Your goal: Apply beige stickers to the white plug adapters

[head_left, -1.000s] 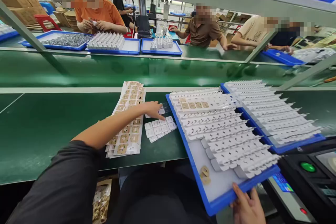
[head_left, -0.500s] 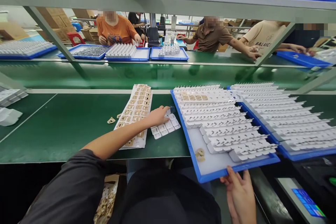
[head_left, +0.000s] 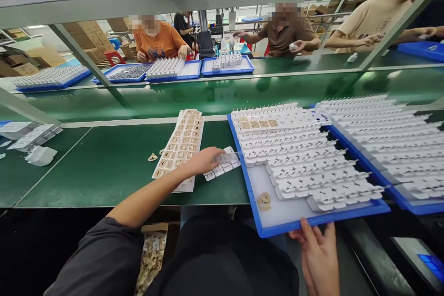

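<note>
Left fingers (head_left: 218,151) hold clear strip (head_left: 230,157) by one end.

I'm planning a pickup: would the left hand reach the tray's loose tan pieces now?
Probably yes; the tan pieces lie open past the blue tray's rim, though the left hand holds clear film.

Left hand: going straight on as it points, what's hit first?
The left hand, clear strip leading, likely meets the left rim of the near blue tray, just past the white label sheet. Height unclear; it may pass over.
</note>
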### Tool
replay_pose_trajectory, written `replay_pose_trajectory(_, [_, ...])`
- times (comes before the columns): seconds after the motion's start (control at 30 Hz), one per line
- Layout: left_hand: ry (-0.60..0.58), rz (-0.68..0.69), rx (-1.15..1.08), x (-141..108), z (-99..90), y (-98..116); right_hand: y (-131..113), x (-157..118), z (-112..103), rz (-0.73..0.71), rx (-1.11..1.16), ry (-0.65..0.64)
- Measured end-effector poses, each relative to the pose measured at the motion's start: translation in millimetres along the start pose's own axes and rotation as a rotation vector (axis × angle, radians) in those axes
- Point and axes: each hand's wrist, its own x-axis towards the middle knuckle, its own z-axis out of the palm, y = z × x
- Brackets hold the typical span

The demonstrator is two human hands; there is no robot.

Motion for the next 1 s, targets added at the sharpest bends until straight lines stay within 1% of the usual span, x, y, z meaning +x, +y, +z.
replay_pose_trajectory(0.07, [0.002, 0.007, -0.014, -0.8, 10.7, -0.8, 1.0, 0.2, -1.3, 0.000, -0.012, -0.011])
replay_pose_trajectory(0.17, [0.005, 0.003, -0.050, 1.5, 16.3, -6.3, 2.6, 0.3, -1.8, 0.002, -0.019, -0.026])
replay_pose_trajectory(0.33, [0.003, -0.030, -0.086, 4.9, 12.7, -11.9, 3.5, -0.1, -1.2, 0.001, -0.031, -0.010])
replay_pose_trajectory(0.47, [0.062, -0.056, -0.084, 3.9, 3.9, -13.0, 2.9, -0.3, -0.8, 0.010, -0.042, -0.008])
replay_pose_trajectory(0.53, [0.070, -0.076, -0.083, 3.4, 0.7, -14.5, 2.7, -0.4, -0.3, 0.008, -0.049, 0.000])
replay_pose_trajectory(0.67, [0.084, -0.099, -0.074, 5.2, 2.2, -17.2, 3.5, -0.1, 0.6, 0.007, -0.054, 0.021])
replay_pose_trajectory(0.83, [0.209, -0.064, -0.030, 7.7, 7.1, -13.4, 4.2, -0.5, 0.6, 0.012, -0.058, 0.015])
replay_pose_trajectory(0.93, [0.222, -0.019, -0.012, 7.3, 8.6, -10.0, 3.2, -1.8, -0.1, 0.009, -0.051, 0.008])
replay_pose_trajectory(1.0, [0.236, -0.004, 0.055, 7.0, 10.7, -10.3, 2.6, -2.5, -0.6, 0.011, -0.050, 0.009])
